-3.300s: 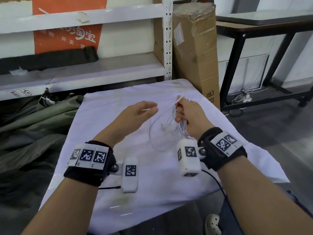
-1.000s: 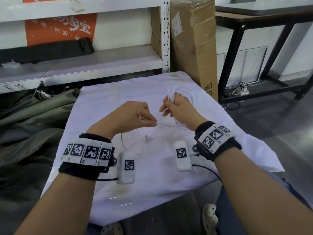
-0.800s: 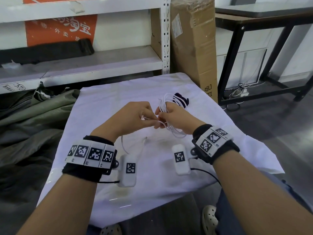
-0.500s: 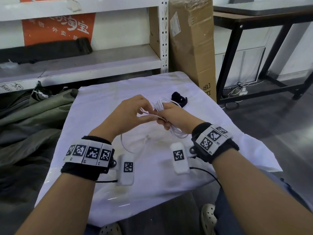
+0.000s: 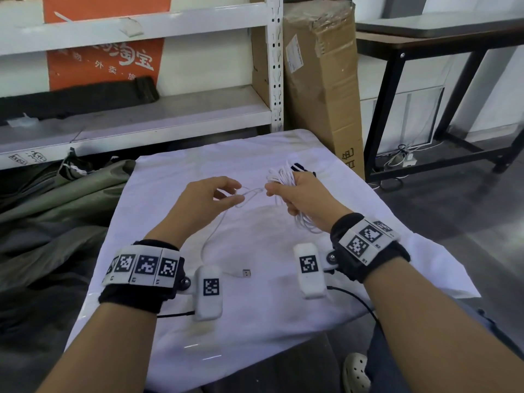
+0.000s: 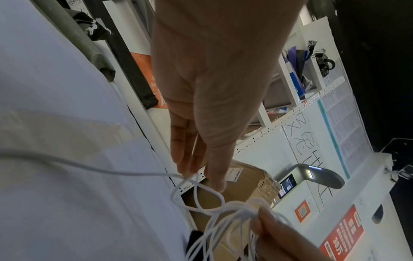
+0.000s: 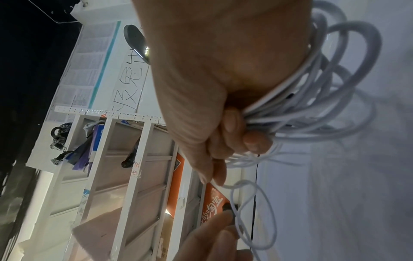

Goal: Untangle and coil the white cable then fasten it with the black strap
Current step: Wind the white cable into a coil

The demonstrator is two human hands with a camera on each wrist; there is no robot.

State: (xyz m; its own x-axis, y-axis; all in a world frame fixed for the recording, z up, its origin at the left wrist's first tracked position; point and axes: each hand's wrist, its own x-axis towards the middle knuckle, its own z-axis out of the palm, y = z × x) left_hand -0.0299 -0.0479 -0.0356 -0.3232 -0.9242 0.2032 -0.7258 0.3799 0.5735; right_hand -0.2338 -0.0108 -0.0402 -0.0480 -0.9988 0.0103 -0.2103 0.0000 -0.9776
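Observation:
My right hand (image 5: 285, 198) grips a bundle of white cable (image 5: 280, 175) coils, with loops hanging below the fist (image 5: 309, 226). In the right wrist view the fingers (image 7: 232, 123) are curled round those coils (image 7: 324, 98). My left hand (image 5: 237, 192) pinches a short loop of the same cable just left of the bundle; the left wrist view shows the strand (image 6: 93, 169) running to the fingertips (image 6: 214, 183). The free tail drops to the cloth and ends in a USB plug (image 5: 246, 273). The black strap (image 5: 301, 167) lies on the cloth behind my right hand, partly hidden.
A white cloth covers the small table (image 5: 255, 330). A white metal shelf (image 5: 141, 120) stands behind it, a tall cardboard box (image 5: 320, 80) at the back right, and a black-framed table (image 5: 397, 95) further right. Grey-green fabric (image 5: 56, 211) is heaped on the left.
My hands, which touched half a second ago, have drawn apart. A short loop now stretches between them, and the tail with the USB plug lies nearer me on the cloth.

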